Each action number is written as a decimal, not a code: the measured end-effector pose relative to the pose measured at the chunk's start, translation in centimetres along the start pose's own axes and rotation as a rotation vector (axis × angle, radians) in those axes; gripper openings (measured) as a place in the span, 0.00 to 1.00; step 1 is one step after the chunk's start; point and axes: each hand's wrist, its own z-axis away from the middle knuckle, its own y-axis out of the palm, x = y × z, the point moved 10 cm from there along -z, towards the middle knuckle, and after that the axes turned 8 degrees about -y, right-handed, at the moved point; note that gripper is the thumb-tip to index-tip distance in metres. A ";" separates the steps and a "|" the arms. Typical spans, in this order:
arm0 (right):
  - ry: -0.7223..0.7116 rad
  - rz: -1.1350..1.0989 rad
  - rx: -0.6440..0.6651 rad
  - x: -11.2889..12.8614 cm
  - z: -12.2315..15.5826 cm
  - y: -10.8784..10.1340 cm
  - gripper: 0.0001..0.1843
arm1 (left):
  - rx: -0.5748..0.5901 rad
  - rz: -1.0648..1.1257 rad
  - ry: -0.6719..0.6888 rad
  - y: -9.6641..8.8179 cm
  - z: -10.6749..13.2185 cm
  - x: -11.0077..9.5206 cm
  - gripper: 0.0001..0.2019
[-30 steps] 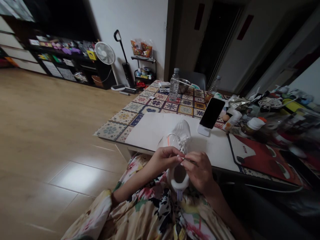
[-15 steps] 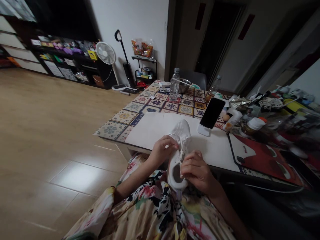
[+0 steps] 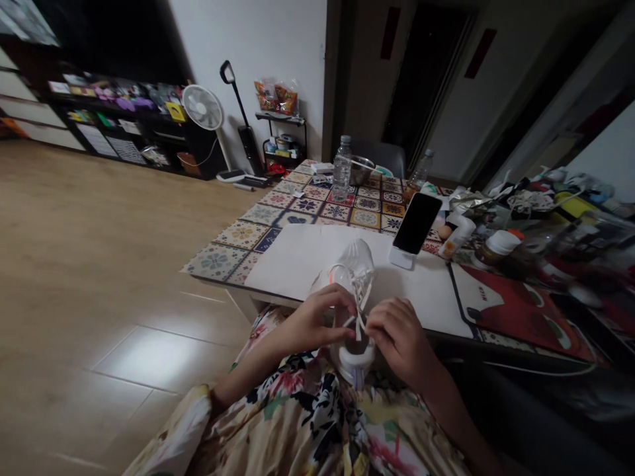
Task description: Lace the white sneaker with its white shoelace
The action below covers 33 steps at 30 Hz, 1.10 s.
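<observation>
A white lace-up sneaker [image 3: 361,254] points away from me, its toe over the white sheet and its heel close to my lap. White shoelaces [image 3: 359,311] cross its tongue and hang over the dark opening. On the left of the opening, my left hand [image 3: 320,320] has thumb and forefinger apart beside the lace; whether the fingertips touch it is hard to see. My right hand [image 3: 399,337] is closed at the right side, its thumb and fingers pinching a lace end.
The white sheet [image 3: 288,254] lies on a table with a patterned cloth [image 3: 233,241]. A phone on a white stand [image 3: 417,225] is right of the sneaker. Behind stand a plastic bottle [image 3: 342,168] and a metal bowl [image 3: 361,170]. Clutter and a red mat [image 3: 520,307] fill the right side.
My left thumb and forefinger have parted and come down toward the shoe opening. Laces now cross above the opening. My right hand remains pinched beside the shoe, slightly higher.
</observation>
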 end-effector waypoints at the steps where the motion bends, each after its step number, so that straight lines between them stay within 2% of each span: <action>1: -0.031 -0.149 0.019 0.9 0.0 -0.2 0.12 | -0.013 -0.001 -0.017 0.0 0.0 0.1 0.13; 4: -0.213 -0.651 0.160 4.7 0.6 -0.6 0.18 | -0.041 -0.025 -0.083 0.0 -0.1 0.8 0.13; 6: -0.213 -0.739 0.180 4.9 0.9 -1.0 0.19 | -0.066 -0.055 -0.112 -0.2 -0.1 1.0 0.13; 9: 0.043 -0.523 0.050 0.4 0.8 -0.7 0.20 | -0.083 -0.061 -0.108 -0.2 -0.2 0.9 0.10; 11: 0.184 -0.301 -0.037 -2.6 1.0 -0.5 0.14 | -0.065 -0.027 -0.080 0.1 -0.2 0.5 0.07; 12: 0.199 -0.227 -0.035 -3.3 1.0 0.0 0.10 | -0.052 -0.003 -0.062 0.3 -0.2 0.4 0.05; 13: 0.200 -0.172 -0.026 -3.8 0.9 0.4 0.06 | -0.037 0.028 -0.043 0.5 -0.2 0.3 0.04; 16: 0.137 -0.128 0.015 -3.6 0.7 1.4 0.10 | 0.018 0.125 0.000 1.0 0.0 0.1 0.08; 22: 0.077 -0.122 0.031 -2.5 0.5 1.3 0.10 | 0.140 0.243 0.006 1.2 0.6 -0.3 0.16; 25: 0.064 -0.191 0.007 -2.2 0.5 1.1 0.08 | 0.147 0.321 0.012 0.5 0.9 -1.2 0.20; 29: 0.038 -0.457 -0.068 -1.6 0.8 0.0 0.15 | 0.073 0.488 0.109 -1.3 1.7 -2.6 0.21; 31: 0.036 -0.595 -0.186 -1.7 1.1 -1.5 0.18 | -0.034 0.594 0.198 -3.1 2.5 -3.2 0.25; 33: 0.059 -0.673 -0.363 -2.4 1.7 -3.4 0.20 | -0.148 0.635 0.253 -4.9 3.4 -3.4 0.31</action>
